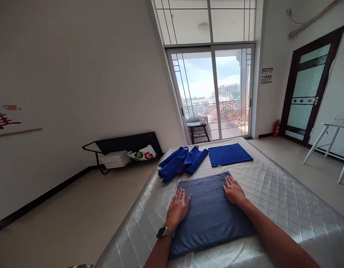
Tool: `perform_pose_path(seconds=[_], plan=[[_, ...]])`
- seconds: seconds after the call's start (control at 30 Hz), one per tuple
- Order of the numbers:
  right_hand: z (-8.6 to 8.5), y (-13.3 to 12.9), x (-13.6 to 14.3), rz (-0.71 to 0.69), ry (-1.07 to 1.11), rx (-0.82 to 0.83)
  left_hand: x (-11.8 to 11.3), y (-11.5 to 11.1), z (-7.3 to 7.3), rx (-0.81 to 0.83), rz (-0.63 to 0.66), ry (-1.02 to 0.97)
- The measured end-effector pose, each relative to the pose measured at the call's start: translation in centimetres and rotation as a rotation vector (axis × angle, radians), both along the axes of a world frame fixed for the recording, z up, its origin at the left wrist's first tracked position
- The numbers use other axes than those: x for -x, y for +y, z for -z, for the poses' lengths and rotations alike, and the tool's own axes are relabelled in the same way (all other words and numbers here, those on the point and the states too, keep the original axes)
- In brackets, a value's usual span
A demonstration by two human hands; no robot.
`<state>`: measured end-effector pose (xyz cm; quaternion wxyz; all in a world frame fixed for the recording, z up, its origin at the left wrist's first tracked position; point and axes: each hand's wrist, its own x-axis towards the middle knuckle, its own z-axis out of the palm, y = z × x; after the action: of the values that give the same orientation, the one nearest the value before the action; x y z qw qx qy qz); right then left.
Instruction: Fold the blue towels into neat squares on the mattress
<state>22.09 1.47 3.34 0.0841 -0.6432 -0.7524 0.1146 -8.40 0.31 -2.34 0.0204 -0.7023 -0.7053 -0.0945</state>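
A greyish-blue folded cloth (pixel 211 212), perhaps a towel, lies flat and roughly square on the quilted mattress (pixel 277 190). My left hand (pixel 177 208) rests flat on its left edge, fingers stretched out and thumb apart. Near the far right corner my right hand (pixel 233 190) lies on the cloth, its fingers also extended. Nothing is held in either hand. Beyond the cloth is a flat, brighter blue folded cloth (pixel 230 154). Crumpled blue cloths (pixel 183 162) lie to its left, with a bit of purple showing among them.
A black rack (pixel 127 143) with a white box (pixel 115 159) stands against the left wall. Past the mattress are sliding glass doors (pixel 213 93) and a stool (pixel 198 124). On the right are a fire extinguisher (pixel 276 128), a dark-framed door (pixel 308 93) and a white table (pixel 337 128).
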Motion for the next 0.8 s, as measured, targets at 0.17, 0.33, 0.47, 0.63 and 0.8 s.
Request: perform_pose_path(seconds=[0.17,0.33,0.47,0.63,0.8], plan=[[0.3,0.2,-0.2,-0.005,-0.044,-0.005,-0.5,0.2,0.3,-0.036,0.011,-0.014],[-0.2,0.2,-0.4,-0.005,-0.065,-0.014,-0.8,0.2,0.1,-0.032,0.007,-0.015],[-1.0,-0.9,-1.1,-0.039,-0.086,-0.065,-0.9,0.0,-0.5,-0.001,0.015,-0.008],[-1.1,-4.1,-1.9,-0.103,-0.073,-0.102,-1.0,-0.1,-0.8,0.022,0.013,-0.011],[-0.2,-6.4,-1.5,-0.068,-0.062,-0.031,-0.9,0.1,-0.4,-0.015,0.009,-0.014]])
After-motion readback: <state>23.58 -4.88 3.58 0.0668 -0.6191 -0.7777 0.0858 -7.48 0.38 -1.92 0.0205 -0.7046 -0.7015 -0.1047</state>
